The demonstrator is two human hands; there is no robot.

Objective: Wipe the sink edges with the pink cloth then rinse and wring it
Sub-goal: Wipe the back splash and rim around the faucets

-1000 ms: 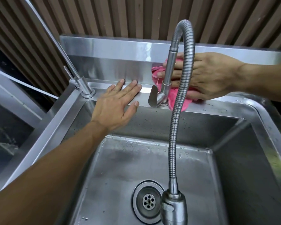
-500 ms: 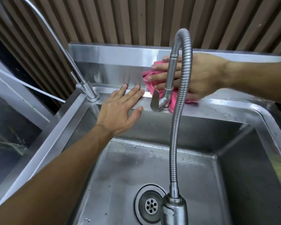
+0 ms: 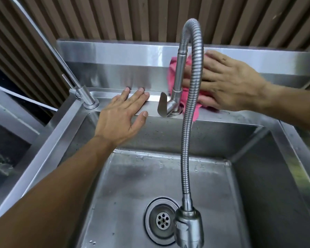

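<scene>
Head view: a stainless steel sink [image 3: 213,120] seen from above, both arms reaching to its back edge.
Right hand: the right hand [image 3: 227,83] lies flat, fingers straight and spread, pressing the pink cloth [image 3: 173,68] against the steel backsplash [image 3: 118,56] and the back ledge — not curled round it.
Pink cloth: bunched behind the flexible faucet [image 3: 191,108], between the right palm and the backsplash, its lower corner hanging over the ledge just right of the faucet base.
Left hand: the left hand [image 3: 122,116] is relaxed and holds nothing — fingers straight, fingertips resting on the back ledge, thumb at the basin's inner lip.
Faucet lever: a flat lever [image 3: 162,106] juts forward from the faucet base, just beside the left fingertips and apart from them.
Flexible faucet: its ribbed hose arches up and hangs down over the basin, the spray head [image 3: 189,228] above the drain [image 3: 162,221].
Second tap: a slim tap [image 3: 84,97] stands at the left back corner, its spout leaning up and left.
Basin: water droplets dot the floor near the back wall.
Wall: vertical brown slats [image 3: 132,17] rise behind the backsplash.
</scene>
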